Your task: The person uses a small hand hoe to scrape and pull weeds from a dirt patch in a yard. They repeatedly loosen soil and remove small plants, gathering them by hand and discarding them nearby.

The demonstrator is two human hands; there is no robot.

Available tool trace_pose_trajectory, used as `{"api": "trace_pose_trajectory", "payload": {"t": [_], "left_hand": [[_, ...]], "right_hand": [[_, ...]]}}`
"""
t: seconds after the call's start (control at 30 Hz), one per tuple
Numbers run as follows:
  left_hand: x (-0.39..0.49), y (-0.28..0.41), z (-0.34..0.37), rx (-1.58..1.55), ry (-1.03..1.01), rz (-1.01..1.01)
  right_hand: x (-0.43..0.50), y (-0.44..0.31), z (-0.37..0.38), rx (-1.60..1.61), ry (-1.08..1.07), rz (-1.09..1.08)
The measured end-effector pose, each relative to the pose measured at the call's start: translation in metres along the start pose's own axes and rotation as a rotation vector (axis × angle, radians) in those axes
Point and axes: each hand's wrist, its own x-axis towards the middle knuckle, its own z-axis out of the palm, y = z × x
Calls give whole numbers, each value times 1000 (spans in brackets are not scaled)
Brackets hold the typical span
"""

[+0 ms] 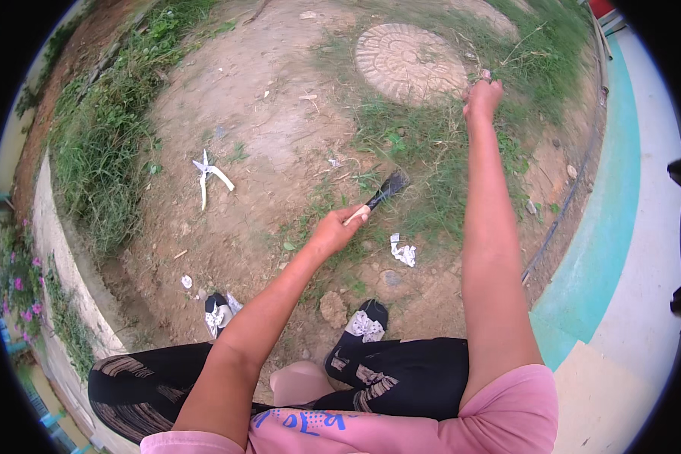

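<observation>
My left hand (340, 230) grips the light handle of a small hand tool with a dark metal blade (387, 188); the blade's end lies at the grass, its exact kind hard to tell. Farther off to the right, my right hand (484, 96) is closed on thin stems of a weed (502, 61), beside the rim of a round patterned stepping stone (411, 62). Grass (437, 147) grows between the stone and the tool. Pruning shears with white handles (209, 176) lie spread on the bare soil at the left.
A crumpled white wrapper (403, 251) and a rock (333, 309) lie before my shoes. Thick grass (102, 159) and a concrete kerb (74, 261) border the left side. At the right run a dark hose (564, 210) and a green and white paved edge (607, 187).
</observation>
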Motion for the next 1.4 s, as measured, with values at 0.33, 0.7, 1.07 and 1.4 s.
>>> {"api": "trace_pose_trajectory", "payload": {"t": [0.33, 0.7, 1.07, 1.4], "left_hand": [[-33, 36, -63, -67, -55, -232], [-50, 23, -65, 153, 8, -106], [-58, 41, -24, -225, -85, -392], [-51, 56, -50, -137, -85, -280]], "right_hand": [[-22, 7, -42, -1413, -190, -713], [-163, 95, -82, -2030, -1479, -506], [-157, 126, -75, -416, -526, 524], [-146, 104, -92, -555, -395, 362]]}}
